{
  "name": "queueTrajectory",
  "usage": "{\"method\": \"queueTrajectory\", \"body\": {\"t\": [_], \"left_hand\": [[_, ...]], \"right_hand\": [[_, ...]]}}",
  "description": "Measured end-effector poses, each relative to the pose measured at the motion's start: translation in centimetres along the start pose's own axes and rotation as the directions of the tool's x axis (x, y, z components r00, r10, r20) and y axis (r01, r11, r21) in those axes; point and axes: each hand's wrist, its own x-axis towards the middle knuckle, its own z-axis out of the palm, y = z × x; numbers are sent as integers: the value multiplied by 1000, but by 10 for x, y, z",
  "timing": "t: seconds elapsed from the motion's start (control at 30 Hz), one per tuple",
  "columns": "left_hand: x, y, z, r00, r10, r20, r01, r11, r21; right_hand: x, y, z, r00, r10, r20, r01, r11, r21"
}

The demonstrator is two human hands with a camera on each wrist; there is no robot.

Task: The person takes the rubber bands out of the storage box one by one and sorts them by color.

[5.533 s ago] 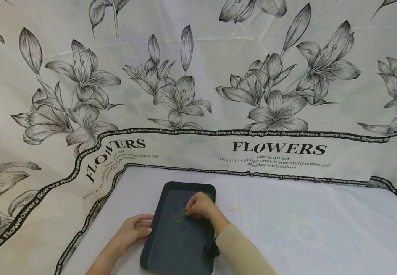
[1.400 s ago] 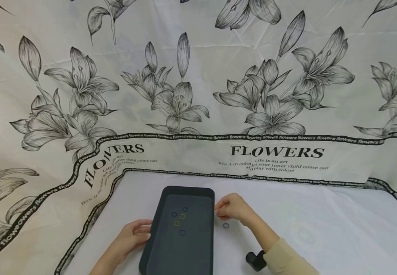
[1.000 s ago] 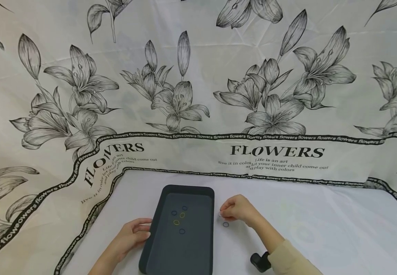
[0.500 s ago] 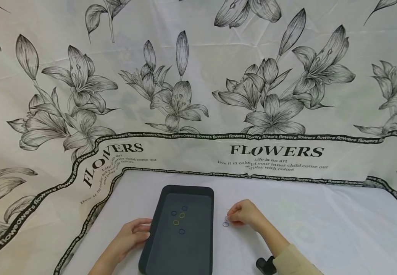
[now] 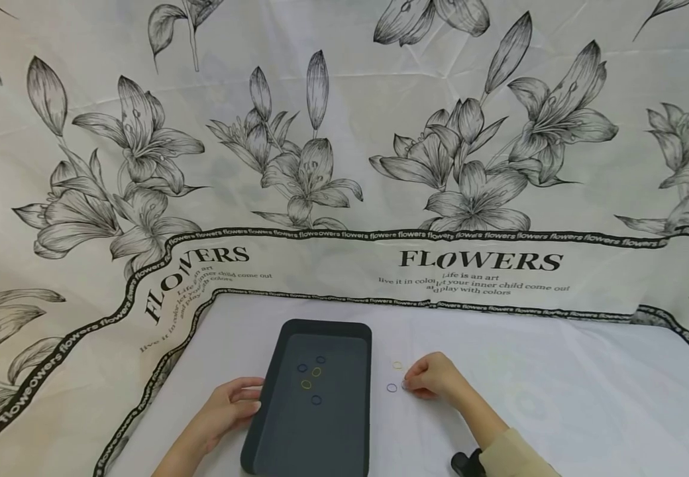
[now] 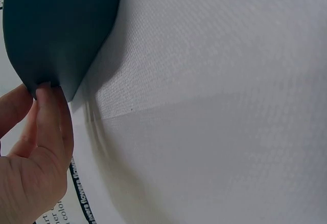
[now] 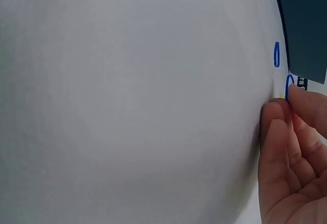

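My left hand (image 5: pixel 228 411) grips the left edge of a dark tray (image 5: pixel 305 444); in the left wrist view its fingers (image 6: pixel 48 114) meet the tray's rim (image 6: pixel 61 40). Inside the tray lie several thin bands, such as a yellow rubber band (image 5: pixel 306 379) and a blue rubber band (image 5: pixel 317 395). Right of the tray, my right hand (image 5: pixel 436 376) pinches a blue rubber band (image 7: pixel 288 83) between thumb and finger, low over the table. On the cloth beside it are another blue rubber band (image 5: pixel 391 383) and a yellow rubber band (image 5: pixel 397 361).
A white cloth (image 5: pixel 559 384) covers the table. Behind hangs a flower-printed curtain (image 5: pixel 476 132) with a black lettered border. A black object (image 5: pixel 466 464) sits at the right wrist, by the beige sleeve (image 5: pixel 514 454).
My right hand was over the tray at first. It has since moved rightward from the tray's right edge, uncovering the yellow rubber band. The left hand stays at the tray.
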Motion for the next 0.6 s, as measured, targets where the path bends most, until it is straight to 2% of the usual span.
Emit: {"method": "queueTrajectory", "body": {"t": [0.6], "left_hand": [[2,-3,-2,1000,16,9,-16,1000,2]], "right_hand": [[4,6,3,1000,21,-15,-21,1000,-19]]}}
